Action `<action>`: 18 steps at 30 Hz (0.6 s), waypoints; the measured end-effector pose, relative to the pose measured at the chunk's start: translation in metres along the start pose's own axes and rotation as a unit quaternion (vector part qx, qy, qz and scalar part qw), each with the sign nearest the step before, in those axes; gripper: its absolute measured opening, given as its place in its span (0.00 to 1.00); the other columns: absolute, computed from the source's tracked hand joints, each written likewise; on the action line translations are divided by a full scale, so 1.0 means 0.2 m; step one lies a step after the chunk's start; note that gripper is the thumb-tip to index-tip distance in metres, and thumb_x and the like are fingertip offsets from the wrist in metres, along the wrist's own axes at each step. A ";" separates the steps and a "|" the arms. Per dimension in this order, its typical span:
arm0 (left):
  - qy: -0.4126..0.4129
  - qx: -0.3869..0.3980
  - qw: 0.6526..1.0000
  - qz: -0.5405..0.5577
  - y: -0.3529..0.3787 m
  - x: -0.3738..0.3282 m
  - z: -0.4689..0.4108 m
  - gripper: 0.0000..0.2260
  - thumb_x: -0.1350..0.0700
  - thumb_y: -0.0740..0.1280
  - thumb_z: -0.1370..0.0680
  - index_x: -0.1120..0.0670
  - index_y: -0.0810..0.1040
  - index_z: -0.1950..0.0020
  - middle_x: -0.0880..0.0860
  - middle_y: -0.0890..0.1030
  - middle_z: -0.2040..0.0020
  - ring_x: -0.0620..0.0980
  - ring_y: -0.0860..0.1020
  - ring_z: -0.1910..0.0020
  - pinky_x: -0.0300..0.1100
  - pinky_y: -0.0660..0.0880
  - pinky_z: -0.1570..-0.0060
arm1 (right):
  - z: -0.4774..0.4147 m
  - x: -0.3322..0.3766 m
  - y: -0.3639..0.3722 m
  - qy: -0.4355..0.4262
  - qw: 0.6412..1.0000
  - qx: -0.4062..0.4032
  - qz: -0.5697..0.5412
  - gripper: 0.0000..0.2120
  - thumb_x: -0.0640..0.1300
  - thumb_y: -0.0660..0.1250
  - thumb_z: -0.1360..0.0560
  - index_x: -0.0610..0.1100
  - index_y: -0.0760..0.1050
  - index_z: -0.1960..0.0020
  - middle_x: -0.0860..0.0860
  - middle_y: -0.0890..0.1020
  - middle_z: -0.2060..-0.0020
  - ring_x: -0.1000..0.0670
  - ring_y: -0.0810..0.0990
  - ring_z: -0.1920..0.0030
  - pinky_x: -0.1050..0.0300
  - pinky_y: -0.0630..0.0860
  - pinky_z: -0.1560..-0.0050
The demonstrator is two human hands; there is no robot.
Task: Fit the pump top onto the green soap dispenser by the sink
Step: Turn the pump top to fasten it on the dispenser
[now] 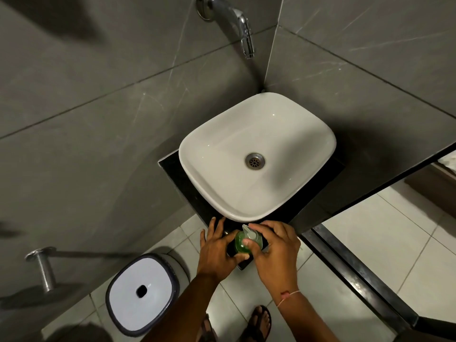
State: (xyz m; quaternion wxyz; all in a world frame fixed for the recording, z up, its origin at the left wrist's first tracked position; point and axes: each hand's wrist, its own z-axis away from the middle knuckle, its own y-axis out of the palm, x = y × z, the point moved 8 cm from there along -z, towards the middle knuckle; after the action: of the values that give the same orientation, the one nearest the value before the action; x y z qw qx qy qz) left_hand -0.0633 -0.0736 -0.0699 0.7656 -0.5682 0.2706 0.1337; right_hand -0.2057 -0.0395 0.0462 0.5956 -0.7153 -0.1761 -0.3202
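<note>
A small green soap dispenser stands on the near corner of the black counter, just in front of the white sink. A clear pump top sits on the bottle's neck, its nozzle pointing toward the sink. My left hand wraps the bottle's left side, thumb under it. My right hand is curled over the pump from the right, thumb and forefinger pinching its collar. The lower part of the bottle is hidden by my fingers.
A chrome tap juts from the grey tiled wall above the sink. A white-lidded bin stands on the floor tiles to the lower left, and a metal rail bracket sticks out of the left wall. My sandalled feet are below.
</note>
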 end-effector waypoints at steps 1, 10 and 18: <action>0.000 0.000 1.000 0.001 0.00 0.00 0.00 0.30 0.37 0.70 0.32 0.39 0.69 0.31 0.51 0.54 0.21 0.54 0.44 0.22 0.63 0.45 0.25 | -0.01 0.01 0.00 -0.012 1.000 0.013 0.005 0.16 0.46 0.78 0.35 0.54 0.83 0.47 0.55 0.79 0.48 0.48 0.72 0.41 0.41 0.70 0.40; 0.003 -0.001 1.000 0.004 -0.02 -0.01 0.00 0.30 0.38 0.72 0.32 0.40 0.70 0.32 0.53 0.54 0.21 0.55 0.44 0.22 0.64 0.45 0.26 | -0.14 0.07 0.01 -0.181 0.945 0.256 0.096 0.21 0.38 0.67 0.29 0.62 0.79 0.45 0.55 0.72 0.33 0.47 0.59 0.26 0.43 0.57 0.29; -0.002 0.003 1.000 -0.005 -0.01 -0.01 0.00 0.31 0.37 0.72 0.33 0.41 0.70 0.31 0.53 0.53 0.21 0.54 0.43 0.22 0.63 0.45 0.25 | -0.19 0.15 0.01 -0.262 0.898 0.322 0.143 0.20 0.36 0.64 0.27 0.60 0.80 0.46 0.54 0.64 0.25 0.43 0.49 0.22 0.38 0.52 0.26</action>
State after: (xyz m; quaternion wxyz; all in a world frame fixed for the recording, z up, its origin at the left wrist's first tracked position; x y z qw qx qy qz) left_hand -0.0635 -0.0741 -0.0675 0.7683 -0.5670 0.2671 0.1303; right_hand -0.1922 -0.0797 0.0675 0.7653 -0.5598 -0.3150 0.0416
